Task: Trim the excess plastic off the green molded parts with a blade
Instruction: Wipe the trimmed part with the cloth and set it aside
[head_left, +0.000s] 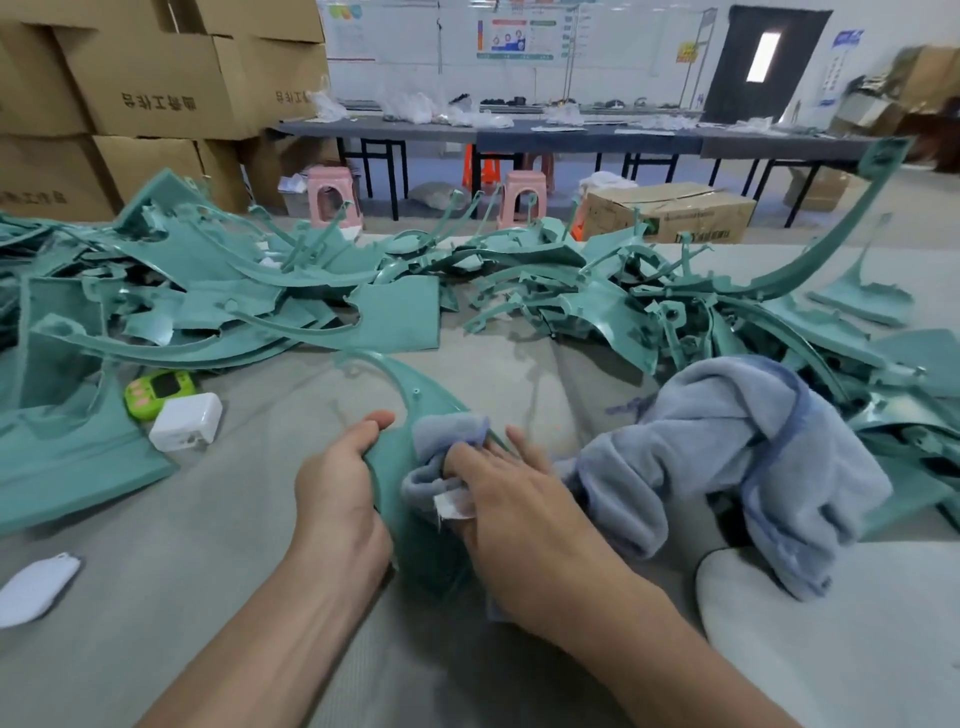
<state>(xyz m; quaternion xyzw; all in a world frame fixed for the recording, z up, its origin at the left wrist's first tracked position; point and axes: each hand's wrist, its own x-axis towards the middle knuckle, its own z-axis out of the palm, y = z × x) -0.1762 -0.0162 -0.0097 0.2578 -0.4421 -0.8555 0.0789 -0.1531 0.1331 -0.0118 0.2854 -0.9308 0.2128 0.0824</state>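
Observation:
A curved green molded part (400, 395) lies on the grey cloth-covered table (208, 545) in front of me. My left hand (340, 488) grips its left edge, thumb on top. My right hand (511, 499) holds a bunched end of a blue-grey towel (727, 452) and presses it on the part's surface. No blade shows in either hand. A big heap of green molded parts (311, 291) covers the table's far half from left to right.
A small green gadget (158, 392) and a white charger block (186, 421) lie left of the part. A white pouch (36, 587) sits near the left edge. Cardboard boxes (145, 83), pink stools (332, 195) and a long dark bench (571, 137) stand beyond.

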